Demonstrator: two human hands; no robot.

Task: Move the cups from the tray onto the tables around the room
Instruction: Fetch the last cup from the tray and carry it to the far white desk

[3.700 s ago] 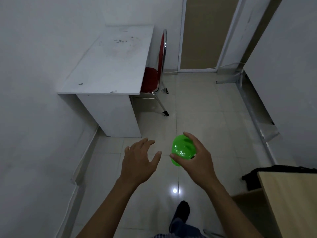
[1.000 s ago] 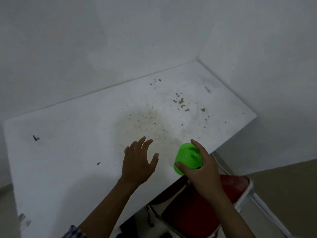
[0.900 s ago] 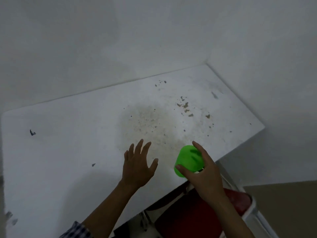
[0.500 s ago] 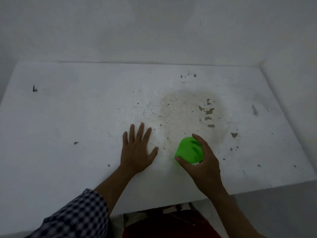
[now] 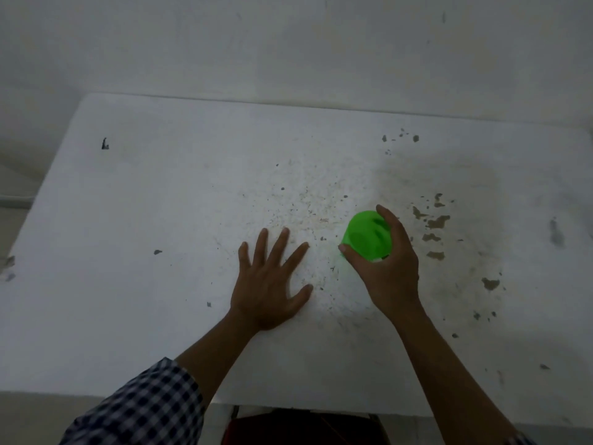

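A bright green plastic cup point(image 5: 365, 236) is in my right hand point(image 5: 388, 268), which grips it from the near side with thumb and fingers around it, over the middle of a white table point(image 5: 160, 203). Whether the cup touches the tabletop I cannot tell. My left hand point(image 5: 272, 281) lies spread just left of the cup, fingers apart and holding nothing, low over or on the tabletop. No tray is in view.
The tabletop is stained and flecked with chipped spots, mostly to the right of the cup. A white wall point(image 5: 288, 43) runs along the table's far edge. A red chair seat point(image 5: 305, 428) shows under the near edge.
I have walked up to the white table and now face it squarely. Both hands have moved out over its middle, with the cup carried along in my right hand.
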